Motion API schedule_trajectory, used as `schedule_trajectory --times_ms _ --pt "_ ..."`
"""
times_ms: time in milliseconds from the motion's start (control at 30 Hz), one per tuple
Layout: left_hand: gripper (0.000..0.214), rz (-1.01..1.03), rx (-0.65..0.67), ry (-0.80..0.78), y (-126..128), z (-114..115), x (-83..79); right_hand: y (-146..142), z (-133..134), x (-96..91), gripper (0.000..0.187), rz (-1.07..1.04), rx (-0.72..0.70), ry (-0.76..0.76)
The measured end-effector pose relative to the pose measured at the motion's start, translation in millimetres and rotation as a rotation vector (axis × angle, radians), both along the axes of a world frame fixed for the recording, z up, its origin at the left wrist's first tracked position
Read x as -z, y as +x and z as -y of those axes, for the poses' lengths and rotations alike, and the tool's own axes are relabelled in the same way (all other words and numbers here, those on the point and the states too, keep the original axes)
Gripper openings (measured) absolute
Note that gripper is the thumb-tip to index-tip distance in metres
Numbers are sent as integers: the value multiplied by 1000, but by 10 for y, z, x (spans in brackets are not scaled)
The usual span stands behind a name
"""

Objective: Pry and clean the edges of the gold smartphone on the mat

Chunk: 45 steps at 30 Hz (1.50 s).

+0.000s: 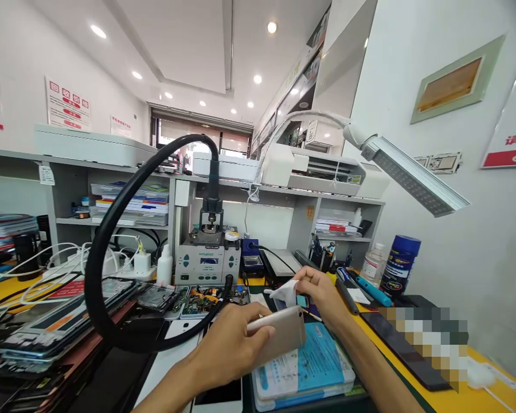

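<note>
My left hand (230, 347) is closed around a gold-coloured phone (279, 335), held tilted above the bench with its back showing. Just beyond it, my right hand (320, 289) pinches a small white wipe (286, 293), which hangs close to the phone's upper edge. Under both hands lies a blue and white box (309, 370) on the dark mat.
A thick black hose (112, 241) loops from the grey rework station (207, 261) across the left bench. Stacked phones and screens (47, 332) fill the left. A desk lamp (413, 175) hangs at right, over a blue can (399, 264), a white bottle (374, 261) and pens.
</note>
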<state>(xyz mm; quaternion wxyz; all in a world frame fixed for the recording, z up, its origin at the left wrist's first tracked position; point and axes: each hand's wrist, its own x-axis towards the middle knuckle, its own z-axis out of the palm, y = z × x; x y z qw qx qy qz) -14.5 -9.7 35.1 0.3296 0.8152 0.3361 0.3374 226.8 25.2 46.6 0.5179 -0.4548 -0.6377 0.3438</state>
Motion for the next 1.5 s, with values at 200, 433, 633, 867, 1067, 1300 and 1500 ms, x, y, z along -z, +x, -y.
schedule_trajectory --times_ms 200,433,633,867,1067,1300,1500 --pt "20 -130 -29 110 44 22 37 -140 360 -108 7 181 -286 -62" --pt "13 -206 -75 162 28 8 34 -216 333 -64 10 346 -256 -61" --pt "9 -267 -23 65 3 46 -37 -207 282 -32 14 340 -222 -95" --pt "8 -298 -41 74 16 61 -51 60 201 -84 12 292 -259 -189" --pt "11 -354 -59 183 5 65 6 -83 240 -57 16 242 -300 -159" --pt "9 -391 -45 264 46 91 65 -229 304 -43 16 203 -333 -138" --pt "14 -489 -66 303 69 123 31 61 191 -81 17 180 -413 -251"
